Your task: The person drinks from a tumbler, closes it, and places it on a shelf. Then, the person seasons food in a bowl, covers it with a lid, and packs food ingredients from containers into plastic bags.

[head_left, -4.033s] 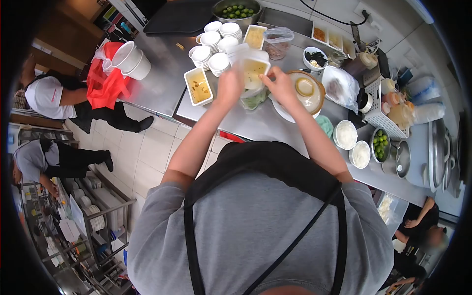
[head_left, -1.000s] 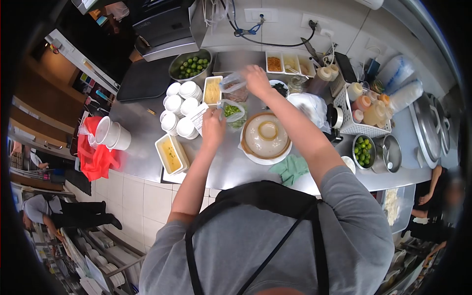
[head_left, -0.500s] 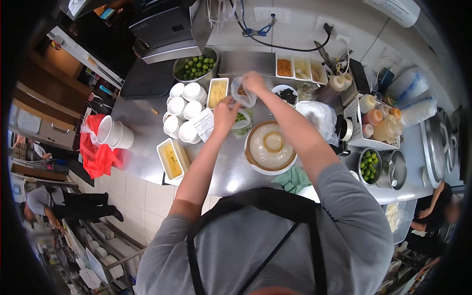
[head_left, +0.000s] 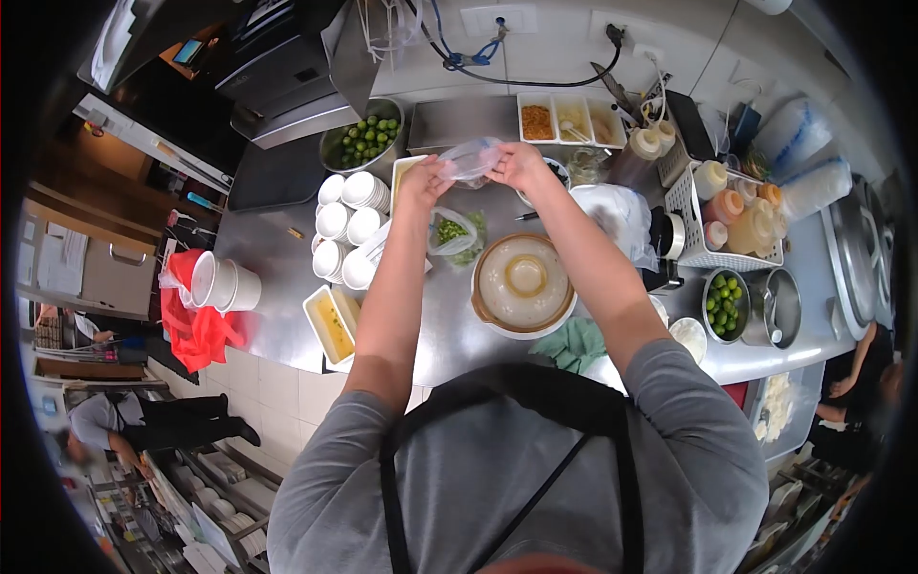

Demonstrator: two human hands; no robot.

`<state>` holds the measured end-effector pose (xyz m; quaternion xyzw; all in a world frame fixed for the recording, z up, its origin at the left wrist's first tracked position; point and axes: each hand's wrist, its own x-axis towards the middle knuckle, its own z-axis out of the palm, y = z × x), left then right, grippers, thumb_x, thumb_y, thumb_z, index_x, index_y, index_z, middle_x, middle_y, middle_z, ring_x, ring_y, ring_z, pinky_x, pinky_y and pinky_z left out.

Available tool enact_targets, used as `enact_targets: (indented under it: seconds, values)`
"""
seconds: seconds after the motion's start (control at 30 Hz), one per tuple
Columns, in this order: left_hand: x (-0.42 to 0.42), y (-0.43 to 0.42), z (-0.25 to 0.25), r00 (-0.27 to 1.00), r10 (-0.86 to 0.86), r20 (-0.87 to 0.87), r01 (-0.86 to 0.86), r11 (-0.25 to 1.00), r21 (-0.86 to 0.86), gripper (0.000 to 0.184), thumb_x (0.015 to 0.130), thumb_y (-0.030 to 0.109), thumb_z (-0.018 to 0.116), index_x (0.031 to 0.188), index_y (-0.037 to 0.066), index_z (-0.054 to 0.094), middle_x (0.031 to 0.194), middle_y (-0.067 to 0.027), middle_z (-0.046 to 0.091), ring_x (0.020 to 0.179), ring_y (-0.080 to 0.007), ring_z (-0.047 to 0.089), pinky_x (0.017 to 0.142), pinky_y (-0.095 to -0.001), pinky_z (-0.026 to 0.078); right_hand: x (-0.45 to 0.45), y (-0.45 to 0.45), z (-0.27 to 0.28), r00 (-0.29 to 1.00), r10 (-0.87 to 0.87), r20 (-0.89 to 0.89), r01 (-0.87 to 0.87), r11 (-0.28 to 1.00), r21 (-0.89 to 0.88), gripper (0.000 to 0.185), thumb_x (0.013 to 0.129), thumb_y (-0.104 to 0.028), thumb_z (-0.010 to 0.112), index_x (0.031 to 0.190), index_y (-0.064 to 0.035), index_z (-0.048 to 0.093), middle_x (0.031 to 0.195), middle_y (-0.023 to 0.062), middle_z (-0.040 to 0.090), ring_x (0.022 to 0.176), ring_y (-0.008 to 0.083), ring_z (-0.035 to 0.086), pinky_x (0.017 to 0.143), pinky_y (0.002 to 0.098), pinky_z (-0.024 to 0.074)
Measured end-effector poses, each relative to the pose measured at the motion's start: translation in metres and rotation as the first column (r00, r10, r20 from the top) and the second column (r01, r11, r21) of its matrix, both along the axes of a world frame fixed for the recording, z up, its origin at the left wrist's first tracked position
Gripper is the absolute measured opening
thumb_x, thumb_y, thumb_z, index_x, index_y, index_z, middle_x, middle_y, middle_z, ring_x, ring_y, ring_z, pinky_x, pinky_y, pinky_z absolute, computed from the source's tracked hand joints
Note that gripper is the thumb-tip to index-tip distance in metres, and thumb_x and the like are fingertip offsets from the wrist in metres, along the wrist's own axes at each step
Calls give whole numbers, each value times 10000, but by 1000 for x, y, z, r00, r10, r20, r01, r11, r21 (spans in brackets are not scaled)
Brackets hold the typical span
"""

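Note:
A clear plastic bag (head_left: 469,161) is stretched sideways between my two hands, near the back of the steel counter. My left hand (head_left: 422,182) pinches its left edge, and my right hand (head_left: 519,165) grips its right edge. Just below lies another clear bag of chopped greens (head_left: 451,230), touched by neither hand. A lidded clay pot (head_left: 524,275) stands nearer to me, between my forearms. The white tub of pale yellow shreds (head_left: 402,165) is partly hidden behind my left hand. A white bowl of dark food (head_left: 557,172) is partly covered by my right wrist.
Stacked white cups (head_left: 361,225) and a tub of yellow liquid (head_left: 332,327) are left of my left arm. Limes fill a steel bowl (head_left: 368,142) at the back. A green cloth (head_left: 574,344), a bottle basket (head_left: 727,215) and another lime bowl (head_left: 724,304) lie rightward.
My left hand has moved up and away from the bag of greens. My hands are now farther apart, with the clear bag pulled wide between them. The view has shifted slightly.

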<state>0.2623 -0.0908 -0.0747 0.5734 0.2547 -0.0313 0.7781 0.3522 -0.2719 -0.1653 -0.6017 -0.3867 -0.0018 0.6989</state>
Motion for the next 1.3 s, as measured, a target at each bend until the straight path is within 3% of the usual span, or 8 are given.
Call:
enact_targets:
  seconds: [0.07,0.17,0.33,0.4,0.53,0.97,1.13,1.3]
  values:
    - [4,4,-4,995,87,-56,-102,916,-389,344,809,-8,510,1139,63,440,961,-84,585,918,-258,576,839,-435,450,-27,-2,35,620,-2,-784,100,992,76,174,771,-230,512,801,-80,595,754,90,596,705,231,581,629,363,456]
    - [7,5,-6,987,105,-118,-151,842,-518,126,877,83,461,1000,76,486,917,-74,577,853,-216,574,786,-423,458,-38,-1,50,463,-33,-886,185,981,60,171,773,-227,514,830,-76,571,742,91,587,710,239,577,649,379,457]
    - [16,-5,-19,991,80,-108,-128,798,-590,116,860,128,480,966,83,461,827,-90,558,740,-206,558,704,-380,457,-39,10,41,634,-285,-718,178,958,-223,183,778,-222,517,878,-70,531,721,93,571,717,253,572,684,406,459]
    - [15,-22,-14,996,41,-84,-18,967,254,204,842,216,507,970,66,455,818,-117,559,749,-240,569,701,-374,461,-38,11,34,746,-390,-540,182,899,-398,193,780,-220,518,898,-67,516,712,94,565,719,258,570,698,416,459]
    - [-7,-33,-22,967,-220,132,-85,208,974,310,697,26,588,971,28,445,909,-202,524,834,-384,546,741,-439,437,-47,7,52,850,-511,129,393,451,-801,252,760,-237,548,923,-50,500,772,129,579,791,308,577,747,428,456]
    - [20,-6,-18,896,-443,14,-155,-283,947,259,646,-44,541,856,67,644,922,-121,577,906,-305,517,771,-369,456,-36,18,68,884,-322,340,465,530,-709,188,685,-50,554,842,-94,648,901,139,579,854,328,564,779,406,450]
    - [0,-1,8,853,-433,292,-349,-56,936,163,641,40,608,799,53,641,857,-148,584,896,-314,525,758,-390,454,-66,23,98,643,-485,592,760,498,-418,131,721,-117,557,819,-66,627,767,128,619,711,287,596,646,363,476]
    - [-52,-5,9,945,-223,239,-137,395,909,122,701,106,606,777,11,616,728,-160,608,677,-301,597,641,-374,466,-102,40,69,994,-80,77,110,678,-726,341,694,-145,629,1017,-82,539,933,145,600,841,265,590,713,350,463]
